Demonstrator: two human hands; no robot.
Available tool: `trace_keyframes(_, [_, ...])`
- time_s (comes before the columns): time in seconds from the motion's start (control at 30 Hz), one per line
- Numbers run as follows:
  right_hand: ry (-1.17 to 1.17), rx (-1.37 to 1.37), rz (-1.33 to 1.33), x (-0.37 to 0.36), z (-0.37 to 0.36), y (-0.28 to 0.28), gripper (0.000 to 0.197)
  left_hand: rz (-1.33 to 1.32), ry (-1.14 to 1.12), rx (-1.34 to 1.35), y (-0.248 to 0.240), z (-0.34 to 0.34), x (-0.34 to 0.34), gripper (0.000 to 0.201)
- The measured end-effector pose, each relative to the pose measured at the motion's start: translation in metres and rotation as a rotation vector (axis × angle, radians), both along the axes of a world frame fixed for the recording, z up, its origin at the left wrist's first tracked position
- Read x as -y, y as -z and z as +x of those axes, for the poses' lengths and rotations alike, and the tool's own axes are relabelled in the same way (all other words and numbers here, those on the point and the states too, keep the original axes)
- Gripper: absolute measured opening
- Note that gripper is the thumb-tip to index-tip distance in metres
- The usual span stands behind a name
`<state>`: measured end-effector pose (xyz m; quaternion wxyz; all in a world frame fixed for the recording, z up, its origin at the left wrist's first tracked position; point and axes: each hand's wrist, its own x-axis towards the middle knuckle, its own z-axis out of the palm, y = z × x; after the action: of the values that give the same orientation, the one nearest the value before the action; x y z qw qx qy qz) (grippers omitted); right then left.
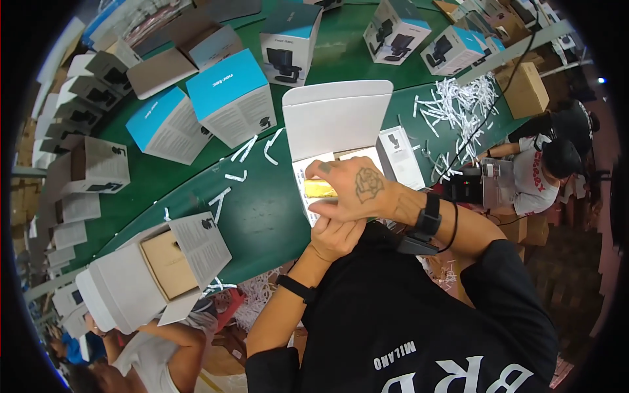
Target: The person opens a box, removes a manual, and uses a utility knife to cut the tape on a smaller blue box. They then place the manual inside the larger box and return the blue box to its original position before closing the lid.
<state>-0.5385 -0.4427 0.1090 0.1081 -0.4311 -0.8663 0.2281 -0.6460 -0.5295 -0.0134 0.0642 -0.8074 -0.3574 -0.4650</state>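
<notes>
An open white box (337, 124) with its lid raised stands at the near table edge, right in front of me. Over its opening reaches my right hand (360, 190), back up, thumb and forefinger curved around a shiny yellow piece (320, 188). The other fingertips are hidden behind the hand, and most of the box's inside is covered. My left hand (337, 237) is closed at the box's near side, just below the right hand, its fingers curled against the box.
White boxes with blue tops (230, 92) stand across the green table (252, 216). An open box with a brown insert (171, 262) is at left, beside a co-worker (177, 354). Paper strips (458, 105) lie at right. A dark cable (501, 92) hangs across the right side.
</notes>
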Motion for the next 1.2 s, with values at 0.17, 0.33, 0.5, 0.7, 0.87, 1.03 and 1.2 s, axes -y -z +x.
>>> trace_keyframes(0.17, [-0.225,-0.072,0.087,0.018,-0.034,0.045,0.028,-0.099,0.084,-0.033,0.005,-0.011,0.011,0.027])
trace_keyframes(0.33, [-0.324,-0.627,-0.967,0.008,0.053,-0.02,0.02,-0.212,0.012,0.035,0.028,-0.015,0.026,0.028])
trace_keyframes(0.5, [0.028,0.117,0.035,-0.07,0.16,-0.04,0.102,-0.138,-0.06,-0.145,-0.036,-0.007,0.015,0.021])
trace_keyframes(0.7, [0.184,-0.645,-0.341,-0.07,0.069,-0.082,0.041,-0.251,0.018,-0.255,-0.071,-0.022,0.0,0.033])
trace_keyframes(0.87, [0.041,-0.184,0.165,0.068,0.068,-0.093,0.022,-1.13,0.42,1.272,-0.087,-0.03,0.012,0.048])
trace_keyframes(1.03, [0.486,-0.27,0.074,0.099,0.069,-0.04,0.021,-0.954,0.251,1.125,-0.066,-0.013,0.001,0.051])
trace_keyframes(1.2, [0.712,-0.449,-0.234,0.09,0.056,-0.027,0.022,-0.827,0.247,1.081,-0.067,0.004,0.008,0.039])
